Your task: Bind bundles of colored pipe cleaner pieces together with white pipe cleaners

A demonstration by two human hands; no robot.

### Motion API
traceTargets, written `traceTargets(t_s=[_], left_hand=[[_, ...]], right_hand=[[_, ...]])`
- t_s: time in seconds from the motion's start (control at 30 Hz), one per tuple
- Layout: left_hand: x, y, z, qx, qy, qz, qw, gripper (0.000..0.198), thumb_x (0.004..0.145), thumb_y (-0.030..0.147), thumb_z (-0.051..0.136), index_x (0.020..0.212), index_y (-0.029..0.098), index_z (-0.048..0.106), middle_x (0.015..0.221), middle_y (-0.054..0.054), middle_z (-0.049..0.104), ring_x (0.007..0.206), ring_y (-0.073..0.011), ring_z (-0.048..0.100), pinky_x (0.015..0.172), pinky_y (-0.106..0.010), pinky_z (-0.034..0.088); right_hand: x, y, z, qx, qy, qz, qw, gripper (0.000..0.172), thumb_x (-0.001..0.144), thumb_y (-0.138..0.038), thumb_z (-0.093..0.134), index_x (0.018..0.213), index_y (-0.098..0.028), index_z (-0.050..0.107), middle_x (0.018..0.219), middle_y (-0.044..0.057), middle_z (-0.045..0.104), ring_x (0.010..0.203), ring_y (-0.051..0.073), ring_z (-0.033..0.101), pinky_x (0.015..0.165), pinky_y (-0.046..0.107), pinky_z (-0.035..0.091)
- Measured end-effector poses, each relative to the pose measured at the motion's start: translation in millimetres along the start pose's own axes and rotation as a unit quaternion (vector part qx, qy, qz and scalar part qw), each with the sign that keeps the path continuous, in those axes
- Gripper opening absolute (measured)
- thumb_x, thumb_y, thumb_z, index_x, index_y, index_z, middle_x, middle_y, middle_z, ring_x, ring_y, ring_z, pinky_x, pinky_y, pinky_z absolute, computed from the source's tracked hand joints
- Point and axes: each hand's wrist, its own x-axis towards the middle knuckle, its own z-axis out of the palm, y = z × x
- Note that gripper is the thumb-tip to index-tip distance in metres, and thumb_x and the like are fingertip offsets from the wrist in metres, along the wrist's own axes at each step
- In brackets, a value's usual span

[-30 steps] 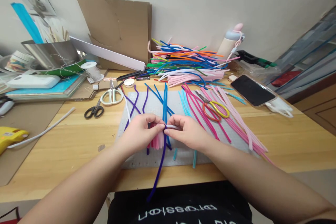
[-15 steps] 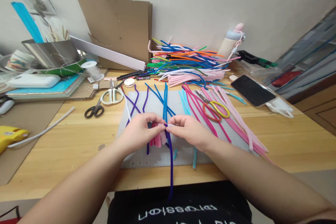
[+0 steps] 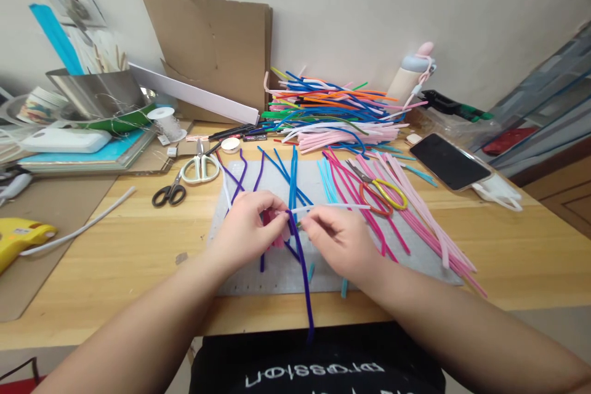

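My left hand [image 3: 253, 221] pinches a small bunch of pink pipe cleaner pieces [image 3: 278, 239], partly hidden by its fingers. A long purple pipe cleaner [image 3: 305, 283] comes out at the fingertips and hangs down past the table edge. From the same spot a white pipe cleaner [image 3: 346, 205] sticks out to the right. My right hand [image 3: 339, 237] is close by, thumb and fingers drawn together just right of the purple strand and below the white one. Whether anything is between its fingertips is not clear.
A grey cutting mat [image 3: 249, 280] carries purple, blue and pink pipe cleaners and red-yellow scissors [image 3: 388, 194]. Behind lies a multicoloured pile [image 3: 337, 104]. White scissors [image 3: 200, 169], black scissors [image 3: 169, 192] and a yellow glue gun [image 3: 23, 237] lie left; a phone [image 3: 450, 160] lies right.
My right hand has moved slightly right and down, away from the left fingertips. The white pipe cleaner now shows as a straight length pointing right. The purple strand's lower end swung right.
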Motion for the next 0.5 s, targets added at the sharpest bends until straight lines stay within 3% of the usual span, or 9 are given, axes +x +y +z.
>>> traceTargets(t_s=[0.13, 0.23, 0.37, 0.5], left_hand=[[0, 1, 3.3, 0.027, 0.033, 0.015, 0.999, 0.011, 0.081, 0.020, 0.055, 0.072, 0.019, 0.060, 0.069, -0.001, 0.071, 0.069, -0.0170, 0.063, 0.077, -0.034, 0.043], [-1, 2, 5.4, 0.035, 0.044, 0.016, 0.998, 0.011, 0.080, 0.020, 0.055, 0.071, 0.019, 0.061, 0.069, -0.001, 0.071, 0.070, -0.0173, 0.063, 0.079, -0.035, 0.043], [-2, 3, 7.1, 0.039, 0.053, 0.013, 0.998, 0.012, 0.079, 0.020, 0.055, 0.071, 0.019, 0.062, 0.067, -0.001, 0.071, 0.068, -0.0166, 0.062, 0.076, -0.034, 0.043], [-2, 2, 7.2, 0.030, 0.056, 0.013, 0.998, 0.012, 0.080, 0.020, 0.054, 0.072, 0.019, 0.064, 0.064, 0.000, 0.070, 0.067, -0.0164, 0.063, 0.074, -0.032, 0.045]], right_hand=[[4, 2, 12, 0.160, -0.024, 0.108, 0.981, 0.016, 0.085, -0.035, 0.056, 0.081, -0.020, 0.058, 0.069, -0.001, 0.055, 0.059, 0.012, 0.049, 0.054, 0.026, 0.038], [9, 2, 16, 0.285, -0.023, 0.177, 0.942, 0.019, 0.079, -0.036, 0.062, 0.073, -0.018, 0.056, 0.063, -0.003, 0.053, 0.055, 0.010, 0.047, 0.054, 0.025, 0.038], [10, 2, 15, 0.401, -0.056, 0.250, 0.880, 0.022, 0.075, -0.036, 0.068, 0.077, -0.015, 0.061, 0.065, 0.000, 0.060, 0.057, 0.010, 0.053, 0.057, 0.026, 0.042], [10, 5, 17, 0.465, -0.064, 0.269, 0.841, 0.022, 0.072, -0.032, 0.072, 0.080, -0.014, 0.062, 0.064, -0.002, 0.059, 0.055, 0.009, 0.053, 0.054, 0.023, 0.042]])
